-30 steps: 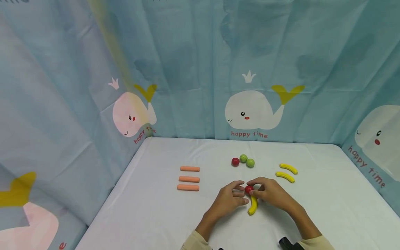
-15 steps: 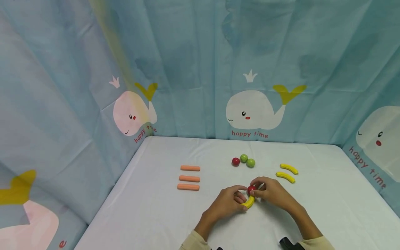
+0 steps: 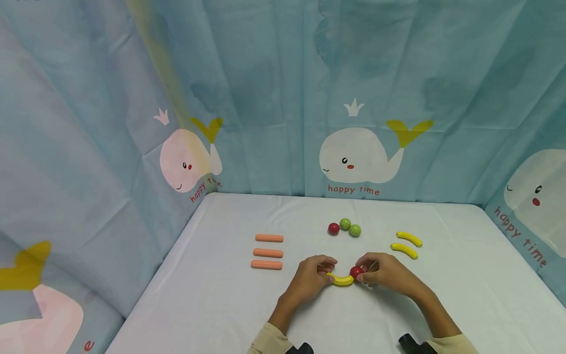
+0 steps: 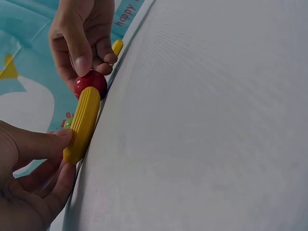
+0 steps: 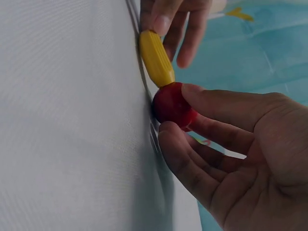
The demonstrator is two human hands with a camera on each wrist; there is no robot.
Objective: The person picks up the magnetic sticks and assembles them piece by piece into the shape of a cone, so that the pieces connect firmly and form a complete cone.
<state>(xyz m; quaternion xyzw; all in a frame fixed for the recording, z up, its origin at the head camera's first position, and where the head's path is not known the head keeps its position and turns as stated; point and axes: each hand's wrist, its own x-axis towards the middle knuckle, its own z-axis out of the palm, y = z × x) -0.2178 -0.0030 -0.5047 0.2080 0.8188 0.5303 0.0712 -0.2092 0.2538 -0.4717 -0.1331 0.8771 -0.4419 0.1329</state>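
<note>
My left hand point(image 3: 309, 278) pinches one end of a small yellow toy banana point(image 3: 342, 280) between thumb and fingers. The banana lies crosswise on the white table, its other end touching a red ball point(image 3: 355, 272). With thumb and fingertips my right hand point(image 3: 386, 273) holds that shiny ball from the right. In the left wrist view the ridged banana point(image 4: 84, 126) meets the ball point(image 4: 91, 84) end-on. The right wrist view shows the same contact, the ball point(image 5: 172, 106) between my thumb and fingers.
Three orange sausage-like sticks point(image 3: 267, 253) lie in a column on the left of the white table point(image 3: 212, 305). Farther back sit another red ball point(image 3: 333, 228) and two green balls point(image 3: 354, 230). Two more toy bananas point(image 3: 404, 250) lie at the right.
My left hand has taken the banana's near end and swung it leftward, from pointing toward me to lying crosswise. The right hand stays at the red ball, which has shifted slightly right.
</note>
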